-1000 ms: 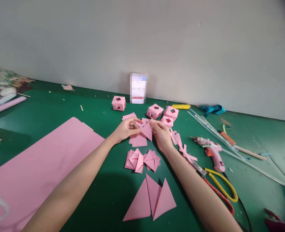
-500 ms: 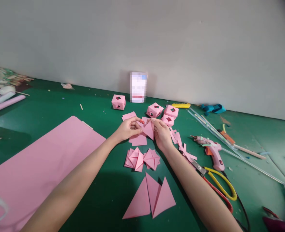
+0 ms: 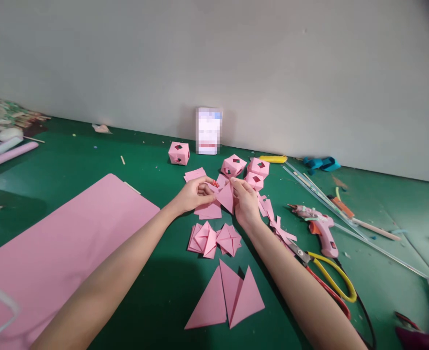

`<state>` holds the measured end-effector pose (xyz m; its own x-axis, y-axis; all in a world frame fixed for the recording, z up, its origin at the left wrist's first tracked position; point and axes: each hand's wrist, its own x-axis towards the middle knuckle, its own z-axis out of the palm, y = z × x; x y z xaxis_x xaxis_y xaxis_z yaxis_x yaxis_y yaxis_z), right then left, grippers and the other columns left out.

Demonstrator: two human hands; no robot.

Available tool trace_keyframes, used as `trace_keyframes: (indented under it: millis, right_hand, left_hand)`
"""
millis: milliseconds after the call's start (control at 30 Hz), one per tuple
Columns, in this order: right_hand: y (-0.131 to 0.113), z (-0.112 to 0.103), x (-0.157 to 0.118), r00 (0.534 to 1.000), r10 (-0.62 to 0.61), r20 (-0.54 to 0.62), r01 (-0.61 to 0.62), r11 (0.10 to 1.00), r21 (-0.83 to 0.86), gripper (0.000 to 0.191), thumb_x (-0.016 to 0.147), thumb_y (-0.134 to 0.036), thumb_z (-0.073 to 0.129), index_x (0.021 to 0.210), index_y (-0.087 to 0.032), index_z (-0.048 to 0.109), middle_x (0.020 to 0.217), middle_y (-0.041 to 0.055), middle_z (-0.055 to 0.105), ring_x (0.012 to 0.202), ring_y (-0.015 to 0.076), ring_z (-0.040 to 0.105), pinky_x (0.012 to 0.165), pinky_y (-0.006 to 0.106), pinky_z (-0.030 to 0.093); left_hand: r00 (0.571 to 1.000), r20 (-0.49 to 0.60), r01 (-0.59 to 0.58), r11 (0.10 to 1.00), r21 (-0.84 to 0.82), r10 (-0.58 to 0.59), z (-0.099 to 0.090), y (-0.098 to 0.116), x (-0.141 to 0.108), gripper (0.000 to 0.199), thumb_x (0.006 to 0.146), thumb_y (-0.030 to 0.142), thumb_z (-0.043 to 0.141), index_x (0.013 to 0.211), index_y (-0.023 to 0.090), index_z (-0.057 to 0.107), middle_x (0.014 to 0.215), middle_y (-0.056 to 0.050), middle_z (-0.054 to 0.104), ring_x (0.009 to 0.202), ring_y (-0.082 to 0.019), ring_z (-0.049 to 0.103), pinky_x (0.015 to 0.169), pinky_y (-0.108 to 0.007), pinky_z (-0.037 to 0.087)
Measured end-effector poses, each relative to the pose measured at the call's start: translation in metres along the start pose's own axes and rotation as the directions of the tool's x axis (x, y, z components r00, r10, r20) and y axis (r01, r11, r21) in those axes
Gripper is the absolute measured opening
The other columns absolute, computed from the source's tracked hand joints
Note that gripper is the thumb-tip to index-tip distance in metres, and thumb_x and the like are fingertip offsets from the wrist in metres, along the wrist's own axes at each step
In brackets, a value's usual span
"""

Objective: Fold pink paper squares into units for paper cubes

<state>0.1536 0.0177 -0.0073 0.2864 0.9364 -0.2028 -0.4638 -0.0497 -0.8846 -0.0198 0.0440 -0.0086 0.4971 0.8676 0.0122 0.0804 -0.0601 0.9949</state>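
A small pink folded paper triangle (image 3: 226, 197) is held up between my two hands. My left hand (image 3: 197, 192) pinches its left corner, and my right hand (image 3: 246, 200) grips its right edge near the top. Beneath the hands lie flat pink paper pieces (image 3: 207, 211), partly hidden. Closer to me sit folded pink paper units (image 3: 204, 239) and another cluster of folded units (image 3: 229, 239). Nearest me, larger folded pink triangles (image 3: 209, 302) rest on the table, one partly unfolded. Behind my right hand stand several pink paper polyhedra (image 3: 233, 166) with diamond-shaped holes.
A large pink sheet (image 3: 90, 233) covers the left. To the right are scissors (image 3: 323, 267), a pink glue gun (image 3: 321, 228), clear glue sticks (image 3: 309, 189) and pink paper strips (image 3: 278, 223). A phone with a blurred screen (image 3: 209, 131) leans on the wall. Another polyhedron (image 3: 179, 154) stands before it.
Almost nothing differs. The paper triangle and my right hand have shifted very slightly right, while my left hand keeps its pinch.
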Motion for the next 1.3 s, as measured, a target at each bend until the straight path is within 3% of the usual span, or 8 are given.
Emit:
trace_keyframes:
  millis: [367,567,700,867,1000,1200,1300]
  right_hand:
    - [0.002,-0.003,0.000,1.000,0.007,0.020,-0.008,1.000,0.029,0.027,0.063,-0.040,0.086,0.076,-0.023,0.069,0.071,-0.0031,0.067,0.064,0.0138,0.060,0.063,0.028,0.051]
    - [0.004,-0.004,0.001,1.000,-0.003,0.020,0.001,0.996,0.091,0.031,0.062,-0.042,0.088,0.075,-0.023,0.068,0.068,-0.0044,0.063,0.064,0.0131,0.057,0.065,0.027,0.050]
    - [0.008,-0.006,0.002,0.999,-0.048,0.018,0.049,0.999,-0.008,0.031,0.064,-0.045,0.087,0.077,-0.022,0.071,0.072,-0.0028,0.066,0.066,0.0134,0.056,0.065,0.027,0.048]
    - [0.014,-0.007,0.001,0.977,-0.184,0.109,0.201,0.963,-0.181,0.030,0.071,-0.048,0.082,0.078,-0.021,0.069,0.078,-0.0004,0.068,0.076,0.0159,0.061,0.072,0.028,0.049]
    - [0.016,-0.007,0.000,0.970,-0.199,0.136,0.227,0.945,-0.237,0.033,0.074,-0.050,0.078,0.082,-0.020,0.067,0.079,0.0006,0.069,0.074,0.0168,0.063,0.073,0.030,0.050]
    - [0.013,-0.006,-0.002,0.973,-0.186,0.137,0.217,0.941,-0.261,0.031,0.079,-0.046,0.074,0.093,-0.020,0.068,0.083,0.0021,0.071,0.077,0.0173,0.064,0.074,0.029,0.050]
    - [0.010,-0.005,-0.003,0.970,-0.170,0.174,0.213,0.938,-0.274,0.030,0.079,-0.045,0.074,0.094,-0.020,0.068,0.080,0.0011,0.069,0.074,0.0164,0.062,0.070,0.028,0.049]
  left_hand:
    - [0.998,-0.064,-0.002,0.997,-0.072,-0.002,-0.002,0.000,0.001,0.041,0.074,0.025,0.079,0.111,0.016,0.062,0.074,0.001,0.065,0.072,-0.014,0.065,0.076,-0.029,0.052]
    - [0.994,-0.106,0.014,0.987,-0.161,-0.031,-0.002,-0.002,0.001,0.044,0.074,0.029,0.079,0.111,0.016,0.059,0.079,0.000,0.066,0.068,-0.014,0.064,0.068,-0.030,0.055]
    - [0.993,-0.114,-0.009,0.995,-0.097,-0.002,-0.001,-0.002,0.002,0.043,0.076,0.035,0.079,0.110,0.016,0.060,0.084,-0.002,0.067,0.078,-0.016,0.067,0.074,-0.030,0.055]
    - [1.000,0.013,-0.011,0.997,0.078,0.010,0.004,0.003,-0.001,0.043,0.081,0.043,0.075,0.113,0.017,0.062,0.090,-0.005,0.071,0.081,-0.018,0.068,0.075,-0.030,0.053]
    - [0.999,0.045,-0.022,0.995,0.100,0.017,0.005,0.003,-0.003,0.040,0.083,0.038,0.071,0.115,0.017,0.061,0.086,-0.004,0.071,0.083,-0.019,0.069,0.079,-0.030,0.051]
    - [1.000,-0.003,-0.008,0.995,0.099,0.009,0.003,0.003,-0.002,0.040,0.081,0.030,0.073,0.117,0.018,0.061,0.082,-0.001,0.069,0.080,-0.016,0.066,0.078,-0.028,0.049]
    - [0.995,-0.098,-0.005,0.999,0.039,0.009,0.001,0.004,-0.001,0.041,0.079,0.030,0.073,0.117,0.018,0.061,0.077,0.001,0.067,0.072,-0.014,0.063,0.072,-0.027,0.049]
